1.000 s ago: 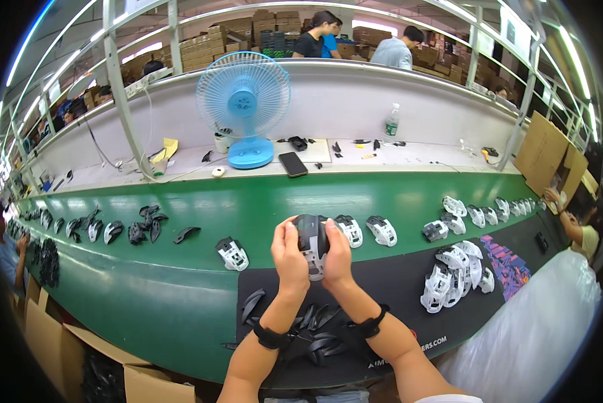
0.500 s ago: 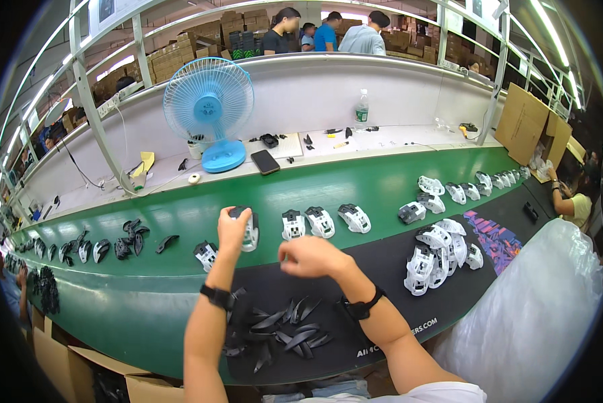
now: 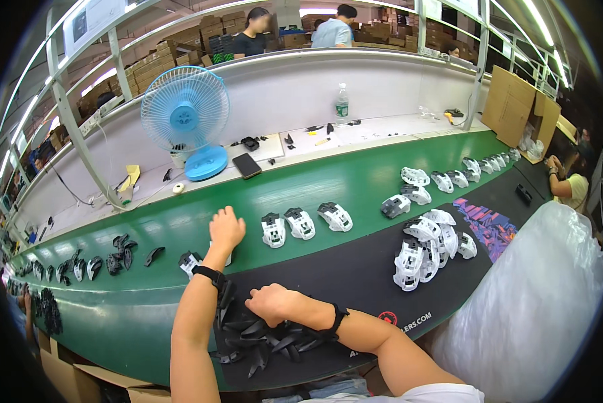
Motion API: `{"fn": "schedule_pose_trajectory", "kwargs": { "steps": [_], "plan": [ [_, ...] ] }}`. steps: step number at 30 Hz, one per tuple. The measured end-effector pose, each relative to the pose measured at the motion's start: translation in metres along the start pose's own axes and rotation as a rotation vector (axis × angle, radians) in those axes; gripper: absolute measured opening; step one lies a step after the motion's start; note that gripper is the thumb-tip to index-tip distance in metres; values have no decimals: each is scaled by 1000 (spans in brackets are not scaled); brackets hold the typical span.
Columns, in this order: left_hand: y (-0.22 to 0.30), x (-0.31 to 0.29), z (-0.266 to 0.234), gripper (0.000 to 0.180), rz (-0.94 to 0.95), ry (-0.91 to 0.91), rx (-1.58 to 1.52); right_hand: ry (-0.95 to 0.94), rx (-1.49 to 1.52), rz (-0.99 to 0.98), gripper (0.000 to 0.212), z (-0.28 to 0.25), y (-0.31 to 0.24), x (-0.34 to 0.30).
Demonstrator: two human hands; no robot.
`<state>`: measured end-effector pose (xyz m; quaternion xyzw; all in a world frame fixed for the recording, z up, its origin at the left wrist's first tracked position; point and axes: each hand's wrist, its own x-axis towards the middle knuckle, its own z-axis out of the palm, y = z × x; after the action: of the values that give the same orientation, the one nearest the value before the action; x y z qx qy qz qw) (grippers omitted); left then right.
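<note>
Now left hand [image 3: 226, 228] covers white shell [image 3: 221, 256]; right hand [image 3: 269, 302] on black parts [image 3: 274, 339].

Black wristbands, white short sleeve

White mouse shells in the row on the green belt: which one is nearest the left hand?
The leftmost shell of the three, just right of the left hand. The other two lie farther right along the green belt.

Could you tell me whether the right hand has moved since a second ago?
Yes. The right hand has come down off the green belt onto the pile of black parts on the dark mat.
</note>
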<state>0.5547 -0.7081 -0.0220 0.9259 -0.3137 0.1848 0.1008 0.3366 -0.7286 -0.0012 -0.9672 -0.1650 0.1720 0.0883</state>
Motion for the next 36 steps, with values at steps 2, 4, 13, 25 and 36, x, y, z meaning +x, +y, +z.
{"fn": "schedule_pose_trajectory", "kwargs": {
  "steps": [2,4,13,25,36],
  "plan": [
    [31,8,-6,61,-162,-354,-149,8,-15,20,53,0,7,1],
    [56,10,-6,81,-188,-447,-129,-106,-22,37,53,-8,16,-3],
    [64,8,23,84,-144,-440,-112,-116,43,64,31,-11,39,-4],
    [32,-52,-101,54,-155,38,-1515,791,547,-153,19,-45,96,-33],
    [40,-106,-114,55,-136,-283,-1755,930,830,-119,28,-69,67,-53]
  ]
}}
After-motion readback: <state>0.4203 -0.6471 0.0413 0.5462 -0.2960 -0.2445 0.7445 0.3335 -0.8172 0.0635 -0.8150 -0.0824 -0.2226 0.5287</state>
